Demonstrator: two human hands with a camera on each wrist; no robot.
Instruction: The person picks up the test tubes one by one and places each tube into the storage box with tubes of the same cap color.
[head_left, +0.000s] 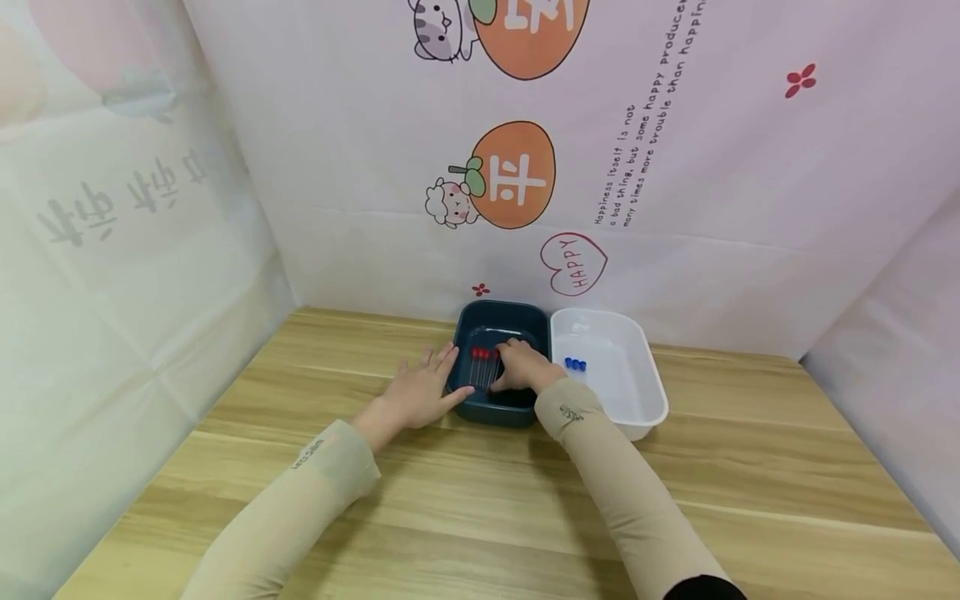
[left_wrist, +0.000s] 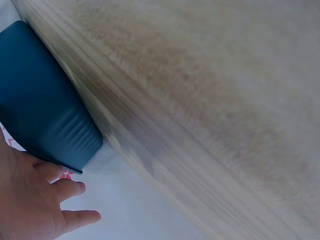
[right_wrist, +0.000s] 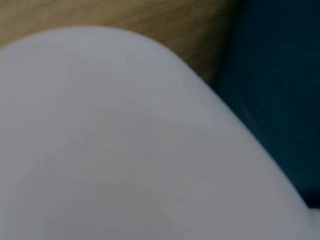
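Several clear, thin tubes with red caps lie side by side in a dark teal tray. My right hand reaches into this tray; its thumb and fingers pinch the rightmost red-capped tube near its two ends. At the tray's left rim, my left hand rests with fingers spread and holds nothing. The left wrist view shows the tray's outer wall and the left hand against its edge. The right wrist view is blurred and filled mostly by a white surface.
A white tray stands against the teal tray's right side, with several blue caps in it. The right forearm passes over its near left corner. Both trays stand on a wooden table, near a printed cloth behind.
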